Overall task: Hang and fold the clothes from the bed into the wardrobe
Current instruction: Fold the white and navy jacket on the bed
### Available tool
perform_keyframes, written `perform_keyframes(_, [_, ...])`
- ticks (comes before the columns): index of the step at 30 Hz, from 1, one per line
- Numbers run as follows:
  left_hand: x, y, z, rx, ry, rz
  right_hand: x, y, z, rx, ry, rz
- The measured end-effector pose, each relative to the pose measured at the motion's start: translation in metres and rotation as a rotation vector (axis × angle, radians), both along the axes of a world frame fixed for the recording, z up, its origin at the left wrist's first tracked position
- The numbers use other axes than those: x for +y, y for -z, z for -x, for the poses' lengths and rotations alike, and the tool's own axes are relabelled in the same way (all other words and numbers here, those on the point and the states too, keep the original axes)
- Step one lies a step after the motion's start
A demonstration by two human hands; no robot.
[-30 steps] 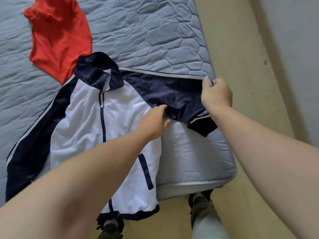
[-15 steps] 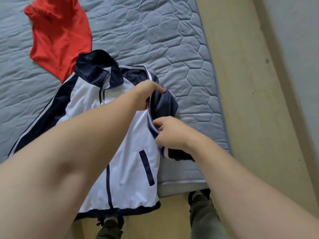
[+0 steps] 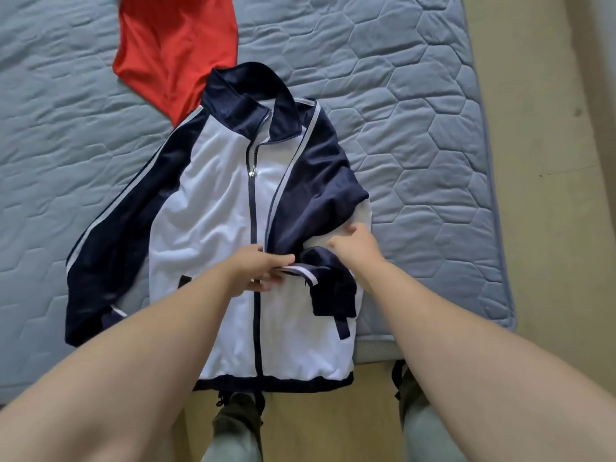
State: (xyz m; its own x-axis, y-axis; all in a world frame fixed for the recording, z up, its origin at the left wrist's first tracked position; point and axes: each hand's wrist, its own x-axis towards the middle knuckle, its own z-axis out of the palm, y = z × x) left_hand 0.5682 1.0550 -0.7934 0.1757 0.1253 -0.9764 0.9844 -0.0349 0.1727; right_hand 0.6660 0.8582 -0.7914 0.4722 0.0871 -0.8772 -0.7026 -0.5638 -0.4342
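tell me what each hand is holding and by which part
The left hand pinches the striped cuff of the jacket; the right hand just rests on the folded sleeve.

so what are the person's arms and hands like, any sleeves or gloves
No sleeves, gloves, watch or rings show. The left hand and right hand are bare, and the left arm and right arm are uncovered as far as the frame edge. No marks or bands visible.
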Motion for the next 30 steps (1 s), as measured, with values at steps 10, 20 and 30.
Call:
perform_keyframes(10, [0.041, 0.018, 0.027, -0.032, -0.468, -0.402, 0.029, 0.020, -0.021, 0.229, 0.475, -0.210])
perform_keyframes(20, [0.083, 0.008, 0.083, -0.321, 0.530, -0.850, 0.043, 0.026, -0.015, 0.171, 0.513, -0.125])
perform_keyframes(30, [0.095, 0.001, 0.100, -0.013, -0.785, -0.181, 0.049, 0.039, -0.019, 0.099, 0.647, -0.141])
